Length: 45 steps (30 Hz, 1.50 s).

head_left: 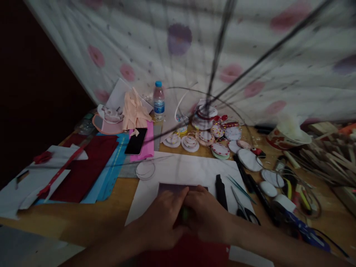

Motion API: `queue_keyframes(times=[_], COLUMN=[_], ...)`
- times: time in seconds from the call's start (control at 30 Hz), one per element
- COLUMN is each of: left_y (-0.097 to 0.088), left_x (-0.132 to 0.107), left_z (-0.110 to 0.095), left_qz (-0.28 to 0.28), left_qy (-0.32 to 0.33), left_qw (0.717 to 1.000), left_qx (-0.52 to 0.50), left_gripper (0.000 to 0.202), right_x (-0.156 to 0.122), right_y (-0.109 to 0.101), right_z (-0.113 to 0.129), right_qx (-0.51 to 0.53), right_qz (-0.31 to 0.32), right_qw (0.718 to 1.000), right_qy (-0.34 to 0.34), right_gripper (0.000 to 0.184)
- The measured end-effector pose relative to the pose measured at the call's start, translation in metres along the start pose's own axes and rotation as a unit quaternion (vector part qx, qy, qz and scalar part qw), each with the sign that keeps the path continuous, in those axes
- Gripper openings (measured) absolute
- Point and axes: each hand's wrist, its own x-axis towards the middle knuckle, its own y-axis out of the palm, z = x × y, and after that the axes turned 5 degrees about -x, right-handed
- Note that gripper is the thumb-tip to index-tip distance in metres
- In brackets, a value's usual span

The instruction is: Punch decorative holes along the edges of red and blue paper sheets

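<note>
Low in the middle of the head view, my left hand and my right hand meet with curled fingers, their index fingers and thumbs close together. A small green thing shows in shadow between them, too dark to name. Under and in front of my hands lies a dark red sheet. Just beyond the knuckles shows a dark purple flat piece on a large white sheet. Right of my right hand are a black marker-like tool, black-handled scissors and teal tweezers.
A water bottle, phone and small decorated round pads stand behind. Folded dark red cloth lies left. Rightward are pliers, a blue glue gun, a tub and wooden sticks. Blurred dark strands cross the view.
</note>
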Motion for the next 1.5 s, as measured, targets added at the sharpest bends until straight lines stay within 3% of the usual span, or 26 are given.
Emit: queue_keyframes(times=[0.2, 0.27, 0.33, 0.4, 0.47, 0.6, 0.83, 1.0, 1.23, 1.5], left_y=[-0.01, -0.016, -0.021, -0.023, -0.024, -0.026, -0.022, -0.022, -0.023, -0.024], left_x=[0.002, 0.0, -0.004, -0.008, -0.011, -0.013, -0.009, -0.012, -0.011, -0.011], left_z=[0.0, -0.002, -0.004, -0.005, -0.007, -0.011, -0.01, -0.009, -0.015, -0.017], left_qz=[-0.027, -0.02, -0.011, -0.008, -0.009, -0.018, -0.048, -0.038, -0.044, -0.043], left_qy=[-0.037, -0.046, -0.079, -0.123, -0.15, -0.164, -0.143, -0.122, -0.113, -0.128], left_qw=[0.997, 0.996, 0.995, 0.991, 0.986, 0.983, 0.983, 0.986, 0.985, 0.983], left_qx=[-0.063, -0.071, -0.063, -0.056, -0.066, -0.082, -0.1, -0.11, -0.126, -0.128], left_gripper=[0.084, 0.061, 0.024, 0.011, 0.013, 0.017, 0.02, 0.02, 0.022, 0.022], right_x=[0.001, -0.002, -0.006, -0.01, -0.012, -0.014, -0.02, -0.022, -0.019, -0.015], right_y=[-0.006, -0.013, -0.018, -0.022, -0.021, -0.019, -0.024, -0.022, -0.021, -0.019], right_z=[-0.005, -0.007, -0.01, -0.014, -0.018, -0.019, -0.014, -0.017, -0.012, -0.012], right_qx=[0.034, 0.059, 0.118, 0.198, 0.236, 0.153, 0.187, 0.151, 0.205, 0.181], right_qz=[-0.011, -0.007, 0.012, 0.034, 0.036, -0.001, 0.019, 0.051, -0.016, 0.015], right_qw=[0.999, 0.998, 0.991, 0.976, 0.968, 0.986, 0.982, 0.987, 0.979, 0.983], right_qy=[0.002, 0.022, 0.057, 0.08, 0.079, 0.067, 0.009, 0.021, -0.012, 0.001], right_gripper=[0.022, 0.016, 0.021, 0.022, 0.019, 0.017, 0.025, 0.015, 0.028, 0.023])
